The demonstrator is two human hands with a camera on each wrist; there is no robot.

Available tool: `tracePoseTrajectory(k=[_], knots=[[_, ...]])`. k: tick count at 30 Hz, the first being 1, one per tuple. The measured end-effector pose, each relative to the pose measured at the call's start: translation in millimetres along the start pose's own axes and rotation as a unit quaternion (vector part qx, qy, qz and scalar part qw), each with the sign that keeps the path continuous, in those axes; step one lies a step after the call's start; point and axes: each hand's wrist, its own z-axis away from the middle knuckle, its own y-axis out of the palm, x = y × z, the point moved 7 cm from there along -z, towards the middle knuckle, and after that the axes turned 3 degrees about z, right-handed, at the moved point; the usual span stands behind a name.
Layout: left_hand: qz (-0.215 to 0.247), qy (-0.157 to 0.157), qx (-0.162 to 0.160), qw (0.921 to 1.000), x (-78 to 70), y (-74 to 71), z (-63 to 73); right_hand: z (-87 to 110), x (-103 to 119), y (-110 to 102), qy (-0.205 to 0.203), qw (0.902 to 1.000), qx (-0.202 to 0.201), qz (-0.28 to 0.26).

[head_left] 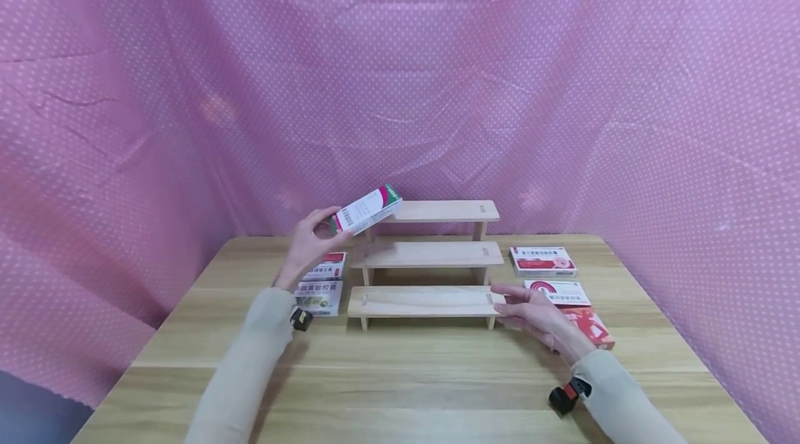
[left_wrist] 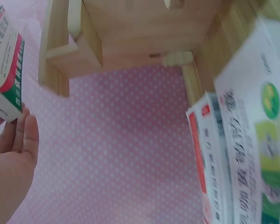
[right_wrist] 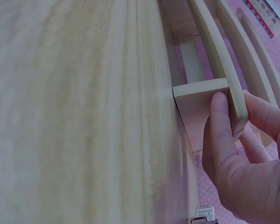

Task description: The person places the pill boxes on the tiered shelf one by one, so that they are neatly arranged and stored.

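Observation:
My left hand (head_left: 310, 244) pinches a white medicine box (head_left: 367, 209) with green and magenta ends, holding it tilted in the air by the left end of the top shelf. That box (left_wrist: 7, 65) also shows at the left of the left wrist view. A three-tier wooden display stand (head_left: 425, 301) stands mid-table, with bare shelves. At the right end of its lowest shelf, my right hand (head_left: 534, 315) grips the board; in the right wrist view the thumb and fingers of that hand (right_wrist: 242, 158) hold the board's end from both sides.
Left of the stand lie a red-and-white medicine box (head_left: 331, 267) and a grey-green one (head_left: 321, 297). On the right are a red-and-white box (head_left: 542, 260), a white box (head_left: 559, 292) and a red box (head_left: 594, 328). A pink dotted curtain (head_left: 437, 83) hangs behind the wooden table (head_left: 400, 388).

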Motion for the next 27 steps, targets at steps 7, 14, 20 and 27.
tracePoseTrajectory(k=[7,14,20,27], knots=[[-0.013,-0.007,-0.004,0.9999,-13.3,15.6,-10.1,0.1,0,0,0.005,1.0000,0.002,-0.003],[-0.047,0.040,0.008,0.9981,-27.5,31.6,-22.3,-1.2,2,2,0.007,1.0000,0.006,-0.001],[-0.015,0.028,0.048,0.9984,-31.4,49.1,-31.4,-2.3,1,2,0.012,0.9999,-0.004,0.002],[0.028,-0.017,0.091,0.9954,-31.3,73.1,-37.3,-1.4,-1,1,0.016,0.9998,-0.009,0.004]])
